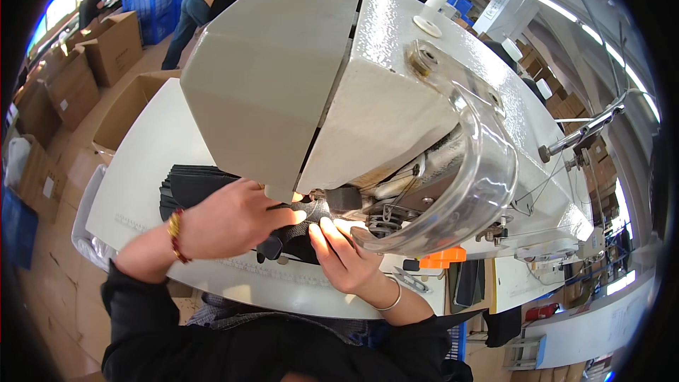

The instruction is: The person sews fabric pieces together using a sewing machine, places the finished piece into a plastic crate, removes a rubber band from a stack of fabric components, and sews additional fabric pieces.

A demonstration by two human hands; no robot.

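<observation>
My left hand (230, 219) lies on a black fabric piece (297, 240) under the head of a large white sewing machine (396, 92), fingers pressing it down; the wrist wears a gold and a red bracelet. My right hand (343, 255) pinches the same piece from the near side, fingertips lit by the machine's lamp, a silver bangle on the wrist. The needle area is partly hidden behind a clear curved guard (481, 177). A stack of black fabric pieces (187, 187) lies left of my left hand on the white table (141, 170).
Small snips (410, 281) and an orange part (442, 258) lie right of my right hand. Cardboard boxes (106, 49) stand on the floor at the left. Another person (205, 0) bends over beyond the machine near blue crates (166, 0).
</observation>
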